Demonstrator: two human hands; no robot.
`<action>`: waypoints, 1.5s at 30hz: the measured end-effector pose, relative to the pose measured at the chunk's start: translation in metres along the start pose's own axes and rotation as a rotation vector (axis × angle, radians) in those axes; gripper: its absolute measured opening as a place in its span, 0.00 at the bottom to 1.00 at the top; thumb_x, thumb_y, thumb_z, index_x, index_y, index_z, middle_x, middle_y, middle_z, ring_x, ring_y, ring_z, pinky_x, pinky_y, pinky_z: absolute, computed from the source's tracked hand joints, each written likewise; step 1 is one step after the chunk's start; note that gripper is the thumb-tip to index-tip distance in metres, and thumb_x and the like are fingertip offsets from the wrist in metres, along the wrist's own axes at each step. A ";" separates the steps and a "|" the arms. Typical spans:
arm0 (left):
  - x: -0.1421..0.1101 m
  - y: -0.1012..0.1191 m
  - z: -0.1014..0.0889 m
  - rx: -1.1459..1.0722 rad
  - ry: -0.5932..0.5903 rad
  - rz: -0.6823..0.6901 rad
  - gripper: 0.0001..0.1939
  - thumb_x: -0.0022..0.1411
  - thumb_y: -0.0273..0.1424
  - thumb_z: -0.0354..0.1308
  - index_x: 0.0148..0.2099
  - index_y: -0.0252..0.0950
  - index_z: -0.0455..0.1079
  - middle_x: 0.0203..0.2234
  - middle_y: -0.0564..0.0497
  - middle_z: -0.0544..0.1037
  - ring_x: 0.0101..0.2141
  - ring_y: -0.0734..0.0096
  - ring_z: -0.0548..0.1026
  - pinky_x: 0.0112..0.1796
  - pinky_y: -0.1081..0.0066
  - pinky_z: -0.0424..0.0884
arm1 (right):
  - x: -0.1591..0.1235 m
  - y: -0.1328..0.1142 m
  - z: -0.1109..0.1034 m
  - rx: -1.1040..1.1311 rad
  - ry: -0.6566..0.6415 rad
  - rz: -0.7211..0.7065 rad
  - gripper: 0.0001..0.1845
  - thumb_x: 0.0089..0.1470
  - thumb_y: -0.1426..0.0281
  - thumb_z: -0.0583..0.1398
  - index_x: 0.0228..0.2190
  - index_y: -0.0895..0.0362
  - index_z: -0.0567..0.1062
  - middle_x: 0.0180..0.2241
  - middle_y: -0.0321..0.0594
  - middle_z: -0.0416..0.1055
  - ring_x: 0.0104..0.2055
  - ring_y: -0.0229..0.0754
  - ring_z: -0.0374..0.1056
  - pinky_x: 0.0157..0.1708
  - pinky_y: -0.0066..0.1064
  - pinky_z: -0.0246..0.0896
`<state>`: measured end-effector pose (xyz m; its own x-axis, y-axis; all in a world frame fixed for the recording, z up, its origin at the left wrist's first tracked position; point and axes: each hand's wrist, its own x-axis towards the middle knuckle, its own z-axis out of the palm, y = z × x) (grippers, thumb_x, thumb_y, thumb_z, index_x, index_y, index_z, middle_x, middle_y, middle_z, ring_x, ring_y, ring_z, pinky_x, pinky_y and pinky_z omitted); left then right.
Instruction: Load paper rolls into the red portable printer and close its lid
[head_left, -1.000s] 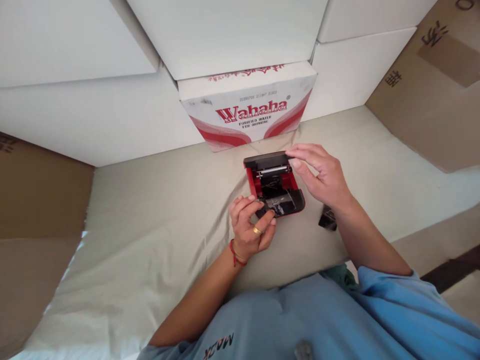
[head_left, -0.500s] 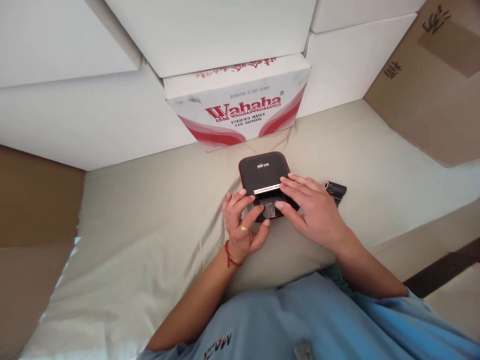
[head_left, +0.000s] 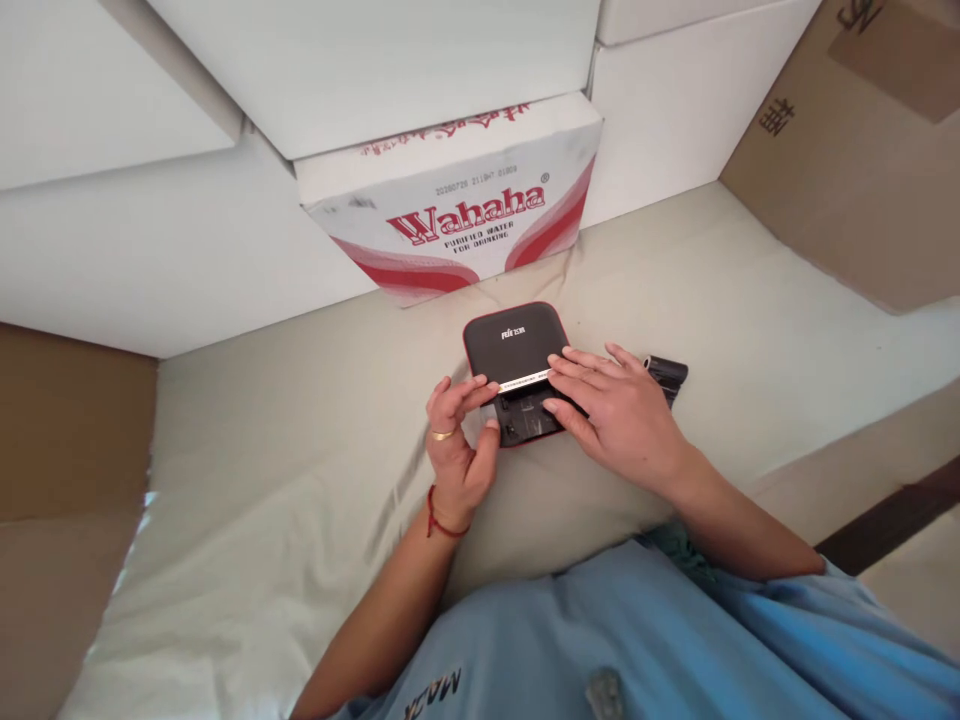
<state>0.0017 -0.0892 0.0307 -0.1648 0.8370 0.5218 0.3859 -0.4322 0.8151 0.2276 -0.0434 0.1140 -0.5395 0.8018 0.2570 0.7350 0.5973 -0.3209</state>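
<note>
A small black device with red edges [head_left: 515, 345] lies on a beige cloth [head_left: 300, 480], its lid down. My right hand [head_left: 611, 415] rests flat on the device's near right part, fingers stretched over the lid's edge. My left hand [head_left: 457, 450] touches the device's near left corner with curled fingers and wears a gold ring and a red wrist string. A white label strip runs across the device between my fingers.
A small black part [head_left: 666, 373] lies on the cloth just right of my right hand. A white and red Wahaha carton [head_left: 450, 215] stands behind the device among white boxes. Brown cardboard boxes [head_left: 855, 150] flank both sides.
One second ago the lid stood open, showing the red interior, held by my right hand. It is now shut, and my right hand lies on top of it.
</note>
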 end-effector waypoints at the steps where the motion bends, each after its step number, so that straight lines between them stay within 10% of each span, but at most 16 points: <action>1: 0.003 0.000 0.001 -0.064 0.017 -0.035 0.24 0.71 0.30 0.63 0.66 0.46 0.67 0.49 0.50 0.86 0.57 0.61 0.83 0.72 0.49 0.60 | -0.001 0.003 0.002 0.042 0.006 0.015 0.19 0.78 0.62 0.56 0.57 0.54 0.84 0.63 0.46 0.80 0.68 0.52 0.75 0.73 0.57 0.59; 12: 0.022 -0.010 0.008 -0.713 0.082 -0.563 0.43 0.50 0.30 0.76 0.66 0.58 0.69 0.67 0.53 0.72 0.69 0.56 0.69 0.67 0.56 0.69 | -0.027 0.004 0.016 0.264 0.179 -0.164 0.16 0.75 0.64 0.60 0.57 0.55 0.81 0.65 0.51 0.79 0.72 0.51 0.71 0.75 0.55 0.58; 21: 0.018 -0.024 0.004 -0.806 0.010 -0.588 0.56 0.47 0.30 0.82 0.72 0.69 0.62 0.74 0.59 0.66 0.79 0.56 0.55 0.78 0.52 0.54 | -0.029 0.006 0.019 0.387 0.288 -0.334 0.10 0.71 0.70 0.63 0.50 0.55 0.83 0.52 0.47 0.87 0.60 0.48 0.82 0.70 0.50 0.70; 29: 0.013 -0.026 0.011 -0.820 0.027 -0.580 0.53 0.45 0.36 0.84 0.69 0.65 0.66 0.76 0.57 0.63 0.78 0.51 0.57 0.74 0.52 0.62 | -0.008 0.010 -0.001 0.395 0.211 -0.292 0.11 0.73 0.67 0.62 0.44 0.55 0.85 0.47 0.45 0.89 0.50 0.44 0.86 0.57 0.36 0.78; 37: 0.011 -0.029 0.026 -0.822 0.288 -0.550 0.22 0.61 0.45 0.74 0.53 0.45 0.75 0.59 0.48 0.79 0.61 0.61 0.76 0.65 0.60 0.71 | 0.083 -0.008 -0.016 -0.123 -0.419 0.088 0.17 0.73 0.69 0.56 0.47 0.54 0.86 0.50 0.47 0.86 0.50 0.54 0.83 0.45 0.40 0.73; 45: 0.007 -0.026 0.031 -0.679 0.367 -0.594 0.08 0.55 0.28 0.66 0.29 0.39 0.68 0.25 0.56 0.72 0.27 0.75 0.69 0.31 0.73 0.65 | 0.113 -0.023 0.016 -0.237 -0.399 0.108 0.14 0.69 0.72 0.59 0.42 0.59 0.87 0.38 0.58 0.87 0.46 0.59 0.83 0.44 0.42 0.75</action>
<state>0.0190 -0.0618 0.0052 -0.4805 0.8742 -0.0693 -0.4380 -0.1707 0.8826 0.1427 0.0339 0.1361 -0.5366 0.8302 -0.1509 0.8438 0.5276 -0.0978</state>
